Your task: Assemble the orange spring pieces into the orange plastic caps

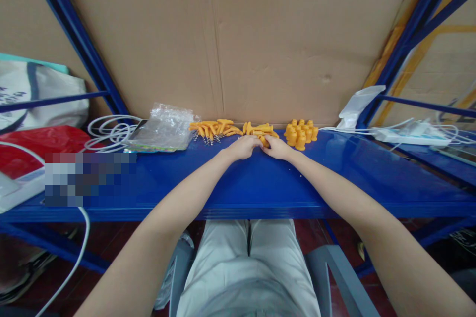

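Observation:
My left hand [244, 147] and my right hand [278, 148] meet over the blue shelf, fingers closed around a small orange plastic piece [265, 141] between them. Its exact shape is mostly covered by the fingers. Just behind the hands lies a loose heap of orange plastic parts [265, 128]. To the left, several orange T-shaped pieces [211, 128] lie in a pile with small metal chains or hooks [210, 139] at their ends. Right of my right hand, several orange peg-like pieces [301, 133] stand upright in a tight group.
A clear plastic packet [163, 131] and coiled white cable [107, 133] lie left, near a red bag [40, 146]. A white power strip [403, 133] sits right. Cardboard [260, 44] backs the blue shelf [256, 188]. Blue posts [80, 39] frame it.

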{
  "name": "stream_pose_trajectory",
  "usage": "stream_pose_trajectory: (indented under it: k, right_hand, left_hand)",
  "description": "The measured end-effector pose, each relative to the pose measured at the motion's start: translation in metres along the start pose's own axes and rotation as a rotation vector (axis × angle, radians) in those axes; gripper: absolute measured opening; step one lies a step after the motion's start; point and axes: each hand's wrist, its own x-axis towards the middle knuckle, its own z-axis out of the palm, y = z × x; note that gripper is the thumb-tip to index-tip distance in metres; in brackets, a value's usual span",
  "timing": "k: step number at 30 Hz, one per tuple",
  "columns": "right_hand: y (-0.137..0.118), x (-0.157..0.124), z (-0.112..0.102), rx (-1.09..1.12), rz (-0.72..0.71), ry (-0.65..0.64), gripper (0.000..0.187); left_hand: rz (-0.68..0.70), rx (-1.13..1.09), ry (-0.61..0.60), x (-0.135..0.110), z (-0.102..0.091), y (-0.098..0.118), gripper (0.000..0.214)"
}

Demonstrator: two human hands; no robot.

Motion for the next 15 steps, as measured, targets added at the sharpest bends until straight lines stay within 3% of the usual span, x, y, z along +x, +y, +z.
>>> stream_pose_trajectory:
  k: [5,9,12,15]
  right_hand:
    - [-0.003,-0.001,-0.002,-0.020,0.030,-0.037,0.032]
    - [-0.004,-0.002,-0.005,-0.033,0.071,-0.056,0.030]
    - [-0.001,-0.002,-0.005,-0.022,0.075,-0.064,0.028]
    - [0.003,0.000,-0.004,-0.013,0.064,-0.065,0.028]
  left_hand:
    - [-0.081,-0.056,-0.080,-0.001,-0.001,-0.001,0.044]
    - [-0.161,0.081,-0.023,-0.006,-0.009,0.001,0.042]
    - [-0.347,0.236,0.010,-0.010,-0.017,0.004,0.040]
    - [-0.557,0.278,-0.039,-0.013,-0.021,0.006,0.040]
